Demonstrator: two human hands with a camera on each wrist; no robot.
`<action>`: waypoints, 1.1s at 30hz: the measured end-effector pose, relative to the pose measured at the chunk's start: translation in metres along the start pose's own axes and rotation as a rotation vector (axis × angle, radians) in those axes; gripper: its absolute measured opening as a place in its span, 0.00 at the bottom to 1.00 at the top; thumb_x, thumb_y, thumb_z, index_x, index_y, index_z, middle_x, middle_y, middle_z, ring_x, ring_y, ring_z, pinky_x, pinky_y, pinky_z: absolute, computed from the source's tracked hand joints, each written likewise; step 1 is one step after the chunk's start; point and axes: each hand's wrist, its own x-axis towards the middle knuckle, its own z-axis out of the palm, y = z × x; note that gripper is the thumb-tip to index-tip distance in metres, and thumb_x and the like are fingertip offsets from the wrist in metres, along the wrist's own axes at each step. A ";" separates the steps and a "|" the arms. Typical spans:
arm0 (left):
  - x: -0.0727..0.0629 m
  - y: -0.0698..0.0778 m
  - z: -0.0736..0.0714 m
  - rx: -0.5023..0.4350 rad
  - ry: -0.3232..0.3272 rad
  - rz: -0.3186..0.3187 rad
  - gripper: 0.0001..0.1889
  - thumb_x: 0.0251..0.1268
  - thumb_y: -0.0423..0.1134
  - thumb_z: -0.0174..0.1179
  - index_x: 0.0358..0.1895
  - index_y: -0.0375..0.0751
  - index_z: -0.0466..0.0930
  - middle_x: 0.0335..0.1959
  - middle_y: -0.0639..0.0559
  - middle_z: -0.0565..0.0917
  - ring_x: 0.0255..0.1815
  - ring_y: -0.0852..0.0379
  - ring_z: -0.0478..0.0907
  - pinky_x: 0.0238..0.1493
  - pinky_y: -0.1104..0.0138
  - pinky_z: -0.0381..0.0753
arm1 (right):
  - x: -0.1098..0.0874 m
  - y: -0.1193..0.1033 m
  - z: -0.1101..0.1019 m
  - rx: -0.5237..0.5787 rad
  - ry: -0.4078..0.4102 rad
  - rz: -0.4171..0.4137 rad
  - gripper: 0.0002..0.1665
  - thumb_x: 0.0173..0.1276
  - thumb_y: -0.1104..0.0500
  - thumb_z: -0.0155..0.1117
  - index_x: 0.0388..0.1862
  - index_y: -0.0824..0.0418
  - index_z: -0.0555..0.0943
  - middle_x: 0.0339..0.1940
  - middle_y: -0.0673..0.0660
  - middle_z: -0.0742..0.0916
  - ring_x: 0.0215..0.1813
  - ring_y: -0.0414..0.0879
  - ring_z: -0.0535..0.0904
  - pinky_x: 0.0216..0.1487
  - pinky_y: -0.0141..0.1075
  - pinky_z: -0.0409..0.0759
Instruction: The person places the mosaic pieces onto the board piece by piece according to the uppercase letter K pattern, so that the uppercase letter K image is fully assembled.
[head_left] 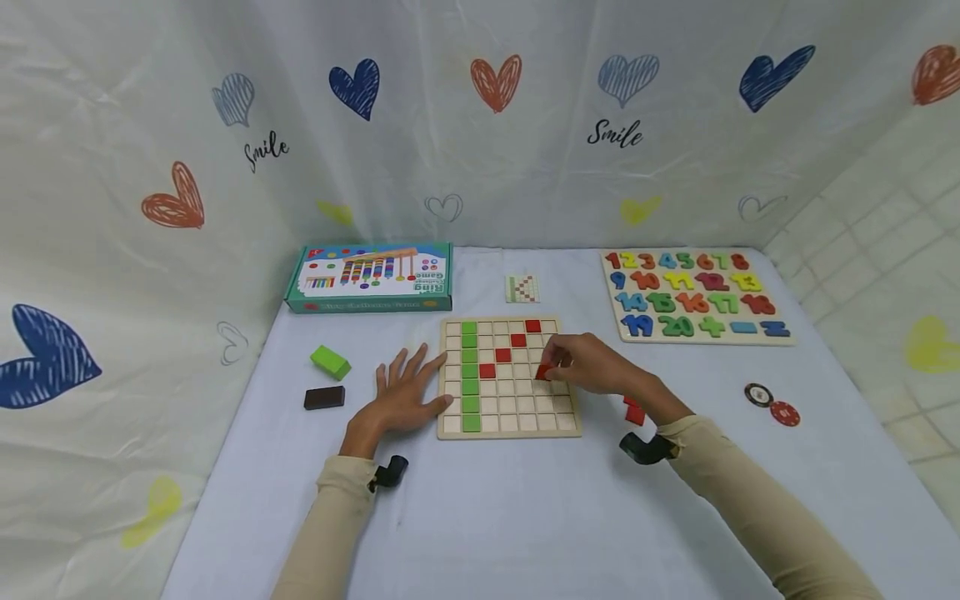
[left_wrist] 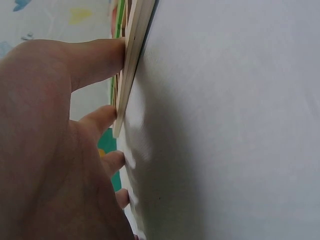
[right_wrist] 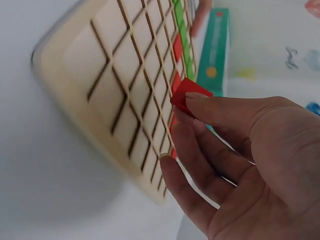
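A wooden grid board [head_left: 510, 435] lies flat in the middle of the table. One column of it holds green square tiles [head_left: 469, 387], and a diagonal of red tiles [head_left: 503, 355] climbs toward its far right corner. Between thumb and fingers my right hand [head_left: 592, 364] pinches a red square tile [right_wrist: 192, 95], tilted just over the right part of the board. My left hand [head_left: 403, 398] lies spread on the cloth, its thumb and index finger touching the board's left edge. More red tiles [head_left: 634, 413] sit on the cloth under the right forearm, partly hidden.
Left of the board lie a green block [head_left: 330, 362] and a dark block [head_left: 324, 397]. Behind stand a ring game box [head_left: 367, 305] and a small pattern card [head_left: 522, 289]. At right are a number puzzle board [head_left: 705, 340] and two round chips [head_left: 785, 414].
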 end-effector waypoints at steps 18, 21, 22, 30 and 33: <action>0.003 -0.001 0.000 -0.007 -0.001 0.001 0.42 0.77 0.59 0.57 0.88 0.57 0.51 0.90 0.44 0.40 0.88 0.34 0.29 0.79 0.29 0.25 | 0.034 -0.027 0.041 -0.008 -0.059 -0.045 0.05 0.70 0.64 0.75 0.42 0.59 0.86 0.36 0.48 0.89 0.39 0.43 0.82 0.45 0.37 0.83; 0.003 0.000 -0.003 0.005 -0.007 -0.004 0.42 0.77 0.59 0.57 0.88 0.57 0.51 0.90 0.45 0.39 0.88 0.34 0.28 0.79 0.30 0.25 | 0.036 -0.026 0.041 -0.008 -0.053 -0.037 0.04 0.70 0.64 0.75 0.41 0.58 0.87 0.36 0.48 0.89 0.38 0.43 0.81 0.43 0.37 0.83; 0.003 0.000 -0.003 0.008 -0.009 -0.005 0.42 0.78 0.59 0.57 0.88 0.58 0.50 0.90 0.45 0.38 0.88 0.35 0.28 0.79 0.30 0.25 | 0.037 -0.026 0.041 -0.010 -0.048 -0.032 0.04 0.70 0.63 0.75 0.41 0.58 0.88 0.36 0.48 0.89 0.38 0.43 0.81 0.43 0.37 0.83; 0.004 -0.004 0.001 -0.006 0.004 -0.005 0.42 0.77 0.61 0.57 0.88 0.59 0.51 0.90 0.45 0.40 0.88 0.34 0.28 0.79 0.30 0.25 | 0.031 -0.029 0.047 -0.054 -0.013 -0.014 0.08 0.72 0.61 0.74 0.48 0.57 0.92 0.43 0.50 0.92 0.42 0.43 0.81 0.45 0.36 0.82; 0.004 -0.004 0.001 -0.011 0.012 0.004 0.42 0.77 0.61 0.57 0.88 0.58 0.52 0.90 0.45 0.40 0.88 0.34 0.28 0.79 0.29 0.25 | 0.028 -0.031 0.047 -0.046 -0.004 -0.003 0.10 0.72 0.62 0.73 0.50 0.59 0.92 0.42 0.51 0.92 0.41 0.43 0.82 0.42 0.36 0.82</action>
